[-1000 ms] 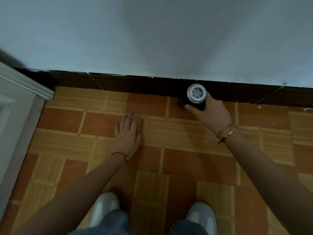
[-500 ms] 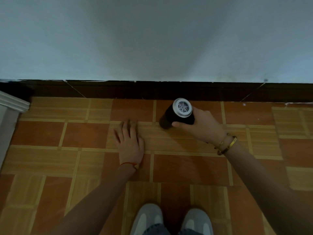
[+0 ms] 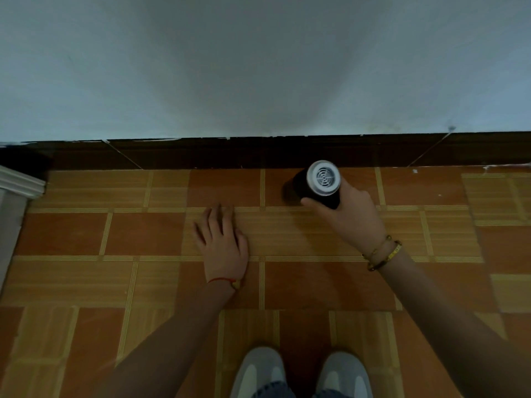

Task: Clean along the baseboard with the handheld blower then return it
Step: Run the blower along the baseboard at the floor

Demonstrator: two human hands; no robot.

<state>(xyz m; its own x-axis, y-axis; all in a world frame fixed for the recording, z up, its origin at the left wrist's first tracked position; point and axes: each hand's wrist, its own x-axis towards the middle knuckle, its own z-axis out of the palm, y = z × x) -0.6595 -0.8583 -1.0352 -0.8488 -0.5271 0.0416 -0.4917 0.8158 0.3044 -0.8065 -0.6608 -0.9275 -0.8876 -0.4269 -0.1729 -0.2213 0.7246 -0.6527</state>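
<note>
While its fingers curl around the short black cylindrical handheld blower (image 3: 313,187), the right hand (image 3: 349,218) grips the barrel from the near side, thumb tip showing on the left edge and the remaining fingers hidden behind the body. That blower is tilted, its round white grilled rear cap (image 3: 323,177) turned up toward the camera and its dark front end pointing away from the hand toward the dark brown baseboard (image 3: 201,153), close to it; whether the nozzle touches the floor or the board cannot be told, since black body and shadow merge there. Two gold-coloured bangles (image 3: 383,254) circle the wrist just behind this hand. Well to the left of it, the left hand (image 3: 222,245) lies flat on the orange and tan patterned tiled floor (image 3: 316,280), fingers straight and slightly spread, palm down, holding nothing, with a thin red string bracelet (image 3: 222,280) at its wrist. Beyond both hands rises the pale bluish-grey painted wall (image 3: 258,67). Nearer than the hands, two grey and white shoes (image 3: 301,374) are cut off by the lower edge, as are both forearms. Far left of the left hand, a white moulded door frame (image 3: 17,185) is only partly in view.
</note>
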